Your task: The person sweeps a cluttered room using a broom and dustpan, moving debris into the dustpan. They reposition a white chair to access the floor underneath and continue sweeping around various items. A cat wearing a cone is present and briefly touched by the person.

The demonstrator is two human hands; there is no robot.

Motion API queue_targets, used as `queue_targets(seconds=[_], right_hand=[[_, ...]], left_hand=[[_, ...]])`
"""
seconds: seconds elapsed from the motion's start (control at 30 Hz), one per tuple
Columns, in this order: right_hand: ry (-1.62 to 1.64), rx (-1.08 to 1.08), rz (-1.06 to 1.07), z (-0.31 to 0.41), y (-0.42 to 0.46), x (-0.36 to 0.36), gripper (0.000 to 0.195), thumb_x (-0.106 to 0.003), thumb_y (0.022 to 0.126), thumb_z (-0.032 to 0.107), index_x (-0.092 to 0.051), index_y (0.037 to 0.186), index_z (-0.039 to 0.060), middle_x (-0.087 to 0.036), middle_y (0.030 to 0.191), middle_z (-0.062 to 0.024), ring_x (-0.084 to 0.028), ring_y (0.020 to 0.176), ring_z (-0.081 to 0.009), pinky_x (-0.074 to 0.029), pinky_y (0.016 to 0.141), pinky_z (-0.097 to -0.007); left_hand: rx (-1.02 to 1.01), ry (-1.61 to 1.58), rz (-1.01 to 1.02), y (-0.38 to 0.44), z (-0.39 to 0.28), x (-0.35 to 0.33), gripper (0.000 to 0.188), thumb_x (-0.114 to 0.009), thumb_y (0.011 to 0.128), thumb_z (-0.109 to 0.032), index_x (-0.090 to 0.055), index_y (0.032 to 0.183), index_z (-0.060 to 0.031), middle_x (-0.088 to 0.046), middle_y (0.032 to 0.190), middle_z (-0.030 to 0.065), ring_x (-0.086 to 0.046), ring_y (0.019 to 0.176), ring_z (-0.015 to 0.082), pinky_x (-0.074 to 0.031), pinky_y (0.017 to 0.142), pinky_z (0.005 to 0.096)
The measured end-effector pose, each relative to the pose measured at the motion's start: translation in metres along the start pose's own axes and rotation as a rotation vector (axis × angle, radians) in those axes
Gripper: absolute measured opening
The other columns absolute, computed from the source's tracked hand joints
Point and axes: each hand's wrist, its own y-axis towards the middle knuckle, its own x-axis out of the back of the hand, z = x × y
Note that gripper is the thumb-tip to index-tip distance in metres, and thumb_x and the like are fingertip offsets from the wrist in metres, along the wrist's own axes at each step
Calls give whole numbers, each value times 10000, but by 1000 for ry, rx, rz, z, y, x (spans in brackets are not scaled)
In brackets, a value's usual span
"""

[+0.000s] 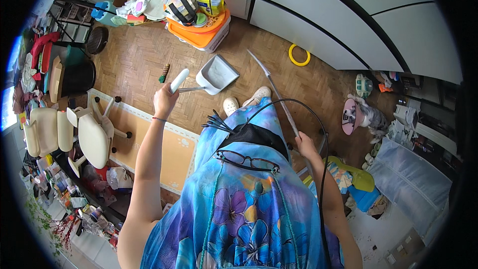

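Note:
My left hand (pixel 165 99) is closed around the long handle of a light grey dustpan (pixel 217 76), just below its white grip (pixel 180 80). The pan is in front of my feet, open side facing away to the right. In my right hand (pixel 307 146) is a thin grey pole (pixel 283 106), held at my right side. Its far end carries a narrow, flat head (pixel 258 61), seen nearly edge-on; whether it is a broom or a squeegee I cannot tell. My light clogs (pixel 231 106) stand on the parquet floor (pixel 149 48) behind the pan.
A dog (pixel 369 117) wearing a pink cone (pixel 353 117) is at the right. A yellow ring (pixel 299 55) lies near white cabinets (pixel 306 26). Ahead stands an orange-lidded box (pixel 194 37) with bags on top. A small braided toy (pixel 164 73), a tan mat (pixel 149 138) and a cream wheeled chair (pixel 93 138) are leftward.

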Motion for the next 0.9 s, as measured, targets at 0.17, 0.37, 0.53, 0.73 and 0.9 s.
queue_targets(seconds=[0.17, 0.37, 0.53, 0.73, 0.9], right_hand=[[94, -90, -84, -27, 41, 11, 195, -519, 880, 214, -539, 953, 34, -589, 836, -233, -568, 820, -421, -435, 709, -466], [141, -128, -137, -37, 60, 42, 176, -505, 877, 176, -528, 902, 3, -577, 766, -210, -580, 744, -379, -438, 667, -444], [156, -25, -117, -67, 73, 57, 225, -497, 882, 218, -547, 976, 20, -596, 850, -208, -603, 758, -369, -466, 673, -439], [275, -183, 4, -93, 78, 57, 191, -464, 903, 183, -500, 964, 6, -533, 723, -158, -560, 571, -266, -446, 514, -405], [651, -358, 148, -98, 73, 44, 164, -431, 931, 186, -449, 1005, 41, -462, 646, -87, -507, 463, -212, -419, 397, -365]], left_hand=[[2, -19, 24, 7, -50, -23, 222, -672, 760, -264, -630, 884, -85, -639, 724, 173, -629, 711, 364, -489, 609, 449], [-7, 16, 67, 22, -117, -62, 202, -672, 749, -257, -603, 848, -96, -632, 697, 162, -622, 701, 366, -481, 622, 462], [-51, 12, 56, 39, -168, -89, 246, -681, 759, -281, -613, 853, -64, -623, 704, 179, -618, 697, 369, -473, 608, 443], [-82, 79, 107, 60, -210, -106, 232, -658, 744, -281, -608, 865, -90, -644, 753, 171, -622, 743, 380, -483, 644, 474], [-161, 137, 184, 81, -214, -118, 304, -652, 751, -313, -606, 884, -43, -645, 807, 221, -623, 793, 403, -493, 696, 476]])
